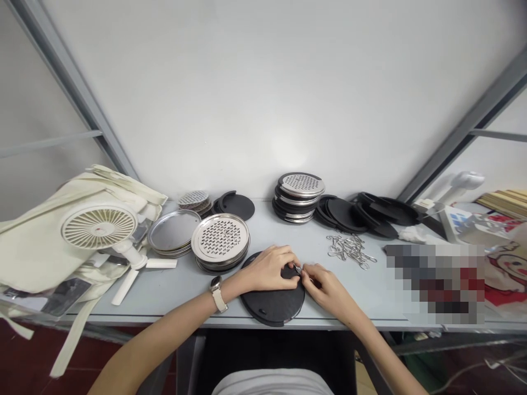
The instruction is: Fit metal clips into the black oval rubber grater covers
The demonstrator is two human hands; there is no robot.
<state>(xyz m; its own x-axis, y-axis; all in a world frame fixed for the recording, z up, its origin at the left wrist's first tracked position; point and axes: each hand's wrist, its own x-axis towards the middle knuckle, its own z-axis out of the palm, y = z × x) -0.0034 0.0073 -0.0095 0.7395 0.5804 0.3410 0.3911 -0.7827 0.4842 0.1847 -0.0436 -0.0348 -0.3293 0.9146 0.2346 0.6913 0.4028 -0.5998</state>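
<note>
A round black plastic disc (pixel 272 307) lies flat near the table's front edge. My left hand (pixel 272 269) rests over its upper part, thumb and fingers bent together at the right rim. A small metal wire hook (pixel 298 269) shows between the fingertips of both hands there. My right hand (pixel 325 286) comes in from the right, its fingers closed at the same spot; its fingertips partly cover the hook. Right of the hands is a loose pile of similar wire hooks (pixel 349 248). Just left of the disc stands a stack of round metal grater plates (pixel 220 237).
Behind are a stack of grater plates in black holders (pixel 300 197), several black discs (pixel 346 214), and plain metal discs (pixel 173 230). On the left a white fan (pixel 99 226) stands before a cream bag (pixel 33 236). A blurred patch (pixel 440 285) covers the right side.
</note>
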